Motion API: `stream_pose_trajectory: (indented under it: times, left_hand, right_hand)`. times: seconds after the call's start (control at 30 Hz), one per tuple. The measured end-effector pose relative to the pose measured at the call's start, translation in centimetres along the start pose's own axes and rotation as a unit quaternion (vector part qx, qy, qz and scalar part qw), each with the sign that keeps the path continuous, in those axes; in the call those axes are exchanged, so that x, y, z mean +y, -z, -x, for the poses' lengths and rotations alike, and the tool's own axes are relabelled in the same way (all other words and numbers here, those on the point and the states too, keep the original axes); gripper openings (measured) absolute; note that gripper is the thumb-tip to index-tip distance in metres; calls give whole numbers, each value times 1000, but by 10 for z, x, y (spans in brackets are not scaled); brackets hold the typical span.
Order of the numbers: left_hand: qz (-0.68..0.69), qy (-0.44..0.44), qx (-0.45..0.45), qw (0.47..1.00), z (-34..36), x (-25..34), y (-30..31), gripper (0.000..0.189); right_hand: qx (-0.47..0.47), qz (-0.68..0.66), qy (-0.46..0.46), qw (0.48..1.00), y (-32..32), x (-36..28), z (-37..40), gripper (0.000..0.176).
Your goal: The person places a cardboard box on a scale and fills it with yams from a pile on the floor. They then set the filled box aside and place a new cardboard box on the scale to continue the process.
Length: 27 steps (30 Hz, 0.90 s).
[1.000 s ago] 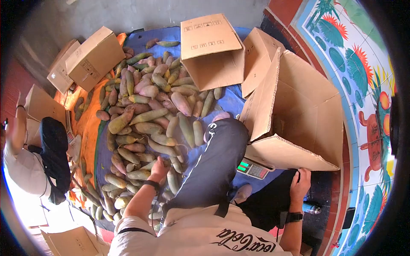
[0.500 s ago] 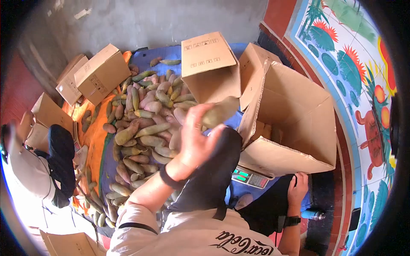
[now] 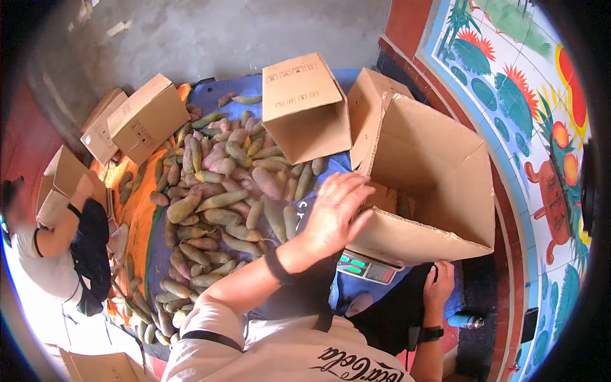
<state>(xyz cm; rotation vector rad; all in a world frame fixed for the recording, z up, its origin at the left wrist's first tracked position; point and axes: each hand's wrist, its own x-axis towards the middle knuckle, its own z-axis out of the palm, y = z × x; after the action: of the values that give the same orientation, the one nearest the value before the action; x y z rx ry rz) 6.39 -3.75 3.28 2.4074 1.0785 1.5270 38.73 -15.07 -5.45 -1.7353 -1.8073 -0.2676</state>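
Observation:
My left hand is over the near left corner of a large open cardboard box, fingers stretched and thumb apart, with nothing visible in it. Inside the box, a few dim shapes lie low in the shadow. The box stands on a digital scale with a lit green display. My right hand rests on my black-trousered knee, close to the box's front edge, its fingers laid out. Left of my left hand lies a big heap of long green and pinkish root vegetables.
Behind, an open carton lies on its side beside another carton. More boxes stand at the back left. A co-worker sits at the far left by a carton. A blue bottle lies at right.
My left hand has moved right and down to the box corner; the greenish root vegetable it held is gone from it. My right hand stays put. The co-worker's arm has come into fuller view.

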Motion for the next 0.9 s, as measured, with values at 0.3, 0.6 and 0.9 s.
stream_pose_trajectory:
  times: [0.3,0.6,0.9]
  left_hand:
    - [-138,246,-10,959,106,-117,64,15]
    - [-196,523,-225,799,311,-212,69,23]
    - [-123,644,-395,643,399,-187,25,42]
  right_hand:
    - [-13,-5,-9,1000,-1,-2,-3,14]
    - [-39,20,8,999,-1,-8,-8,15]
    - [-56,43,13,997,-6,1,-6,15]
